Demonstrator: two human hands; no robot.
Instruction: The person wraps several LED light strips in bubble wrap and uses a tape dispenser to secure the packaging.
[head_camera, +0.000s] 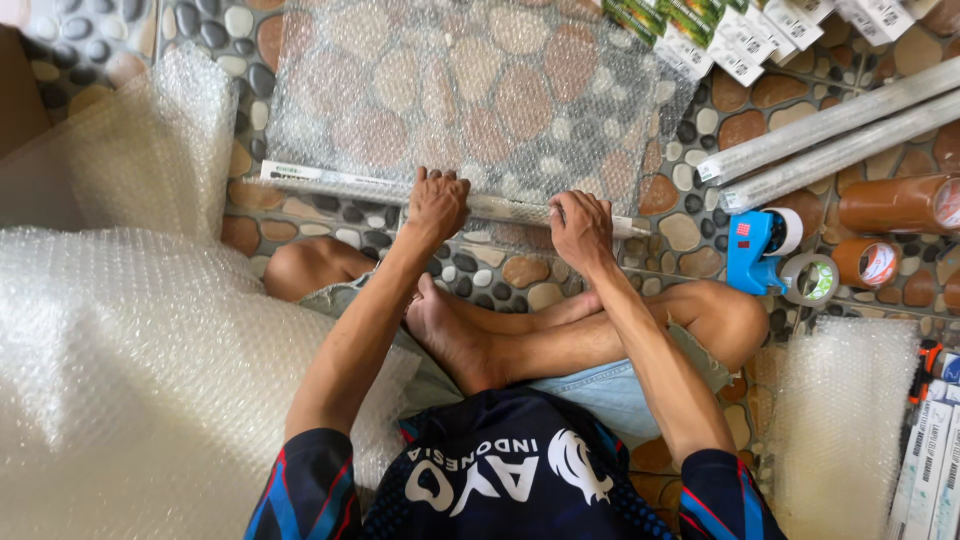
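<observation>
1. Long white tube (330, 183) lies across the pebble-patterned floor (700, 230), under both palms, at the near edge of a bubble wrap sheet (480, 90).
2. Left hand (436, 205) presses down on it, fingers curled together.
3. Right hand (581, 228) clamps it alongside.
4. Right of that hand sits a blue tape dispenser (752, 250); beyond it, two wrapped tubes (830, 140).

One head-worn camera, looking straight down from above the seated person.

It faces the pebble-patterned floor (700, 235) just ahead of the crossed legs, close enough that the forearms and both hands fill the middle. The person's own chest sits along the bottom edge, and the floor runs off past every side.
</observation>
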